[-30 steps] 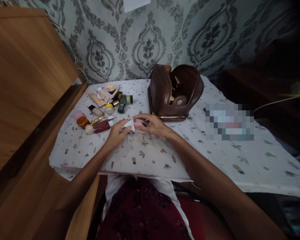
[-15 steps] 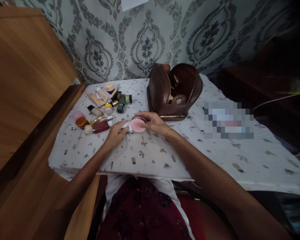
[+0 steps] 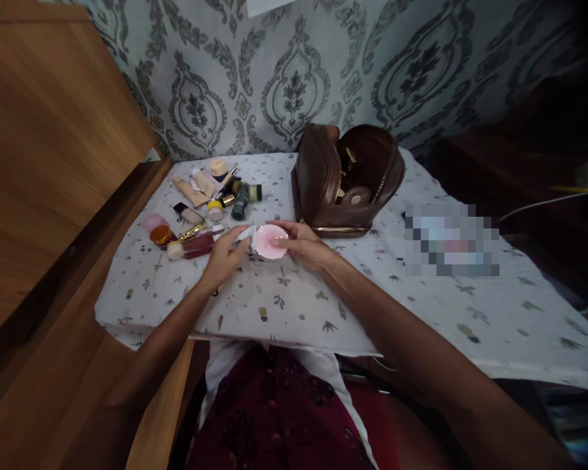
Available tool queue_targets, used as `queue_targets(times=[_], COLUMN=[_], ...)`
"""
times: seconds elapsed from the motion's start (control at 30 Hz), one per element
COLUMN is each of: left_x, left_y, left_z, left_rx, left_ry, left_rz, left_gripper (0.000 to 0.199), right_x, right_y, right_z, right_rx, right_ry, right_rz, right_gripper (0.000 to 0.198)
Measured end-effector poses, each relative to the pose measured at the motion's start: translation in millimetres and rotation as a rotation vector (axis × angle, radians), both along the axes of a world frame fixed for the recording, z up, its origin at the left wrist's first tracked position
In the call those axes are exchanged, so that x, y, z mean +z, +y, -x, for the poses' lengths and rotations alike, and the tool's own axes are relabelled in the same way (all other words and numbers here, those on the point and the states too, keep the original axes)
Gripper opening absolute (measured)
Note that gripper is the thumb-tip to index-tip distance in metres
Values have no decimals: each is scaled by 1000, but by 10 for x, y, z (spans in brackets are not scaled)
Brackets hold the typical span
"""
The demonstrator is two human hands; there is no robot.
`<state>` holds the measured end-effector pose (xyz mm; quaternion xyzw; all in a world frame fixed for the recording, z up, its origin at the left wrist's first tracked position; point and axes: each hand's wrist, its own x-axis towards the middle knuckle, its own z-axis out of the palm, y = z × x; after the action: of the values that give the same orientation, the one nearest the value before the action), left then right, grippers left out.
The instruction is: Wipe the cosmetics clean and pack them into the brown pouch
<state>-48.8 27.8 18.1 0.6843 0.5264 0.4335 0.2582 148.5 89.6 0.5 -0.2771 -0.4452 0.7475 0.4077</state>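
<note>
Right now, from the head view, I see the pink round puff (image 3: 270, 241) held flat-face-up between both hands, just in front of the open brown bag (image 3: 347, 179). My right hand (image 3: 301, 245) pinches its right edge, thumb on the face; my left hand (image 3: 225, 254) closes on a white tissue (image 3: 246, 234) touching its left edge. Both hands sit equally close; the bottles (image 3: 203, 202) lie to the left

Surface: my table (image 3: 421, 313), spread with a white cloth printed in small leaves.
Far left: my heap of cosmetics (image 3: 203, 205), tubes, jars and bottles lying close together.
Back middle: my brown leather bag (image 3: 345, 179), unzipped and standing open.
Right: a blurred patch I cannot make out.
</note>
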Motion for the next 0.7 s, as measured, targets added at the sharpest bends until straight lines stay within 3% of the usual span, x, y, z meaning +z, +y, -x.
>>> queue_targets(times=[0.13, 0.4, 0.7], left_x=[58, 88, 27], left_y=[-6, -99, -154], left_z=[-14, -118, -281], left_rx=[0, 79, 118], left_ry=[65, 199, 420], left_rz=[-83, -259, -383], left_gripper=[36, 33, 40], right_x=[69, 54, 99], right_y=[-50, -78, -115], right_z=[-18, 69, 145], right_rx=[131, 1, -45], right_ry=[32, 298, 537], right_rz=[32, 206, 528], right_gripper=[43, 15, 27])
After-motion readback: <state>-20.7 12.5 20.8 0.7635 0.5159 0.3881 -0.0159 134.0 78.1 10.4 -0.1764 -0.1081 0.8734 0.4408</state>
